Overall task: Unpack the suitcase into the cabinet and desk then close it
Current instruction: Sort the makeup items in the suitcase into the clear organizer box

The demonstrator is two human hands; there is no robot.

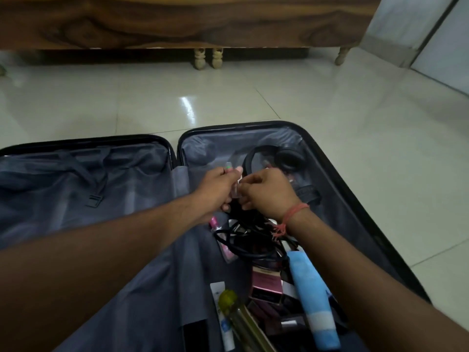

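Observation:
A black hard-shell suitcase (327, 158) lies open on the floor with grey lining. Its left half holds only slack straps. The right half holds black headphones (286, 154), a tangle of black cables (251, 240), a blue tube (312, 295), a yellow-capped bottle (238, 316), a white tube (223, 318), a pink box (267, 282) and a pink packet (224, 247). My left hand (218, 189) and my right hand (266, 191) meet over the cables, both curled on a small clear plastic item (237, 191). What that item is cannot be told.
Glossy pale floor tiles (228, 97) surround the suitcase. A dark wooden furniture panel (177, 21) on short turned legs (208, 58) runs along the back. A pale wall or door edge (431, 41) stands at the far right.

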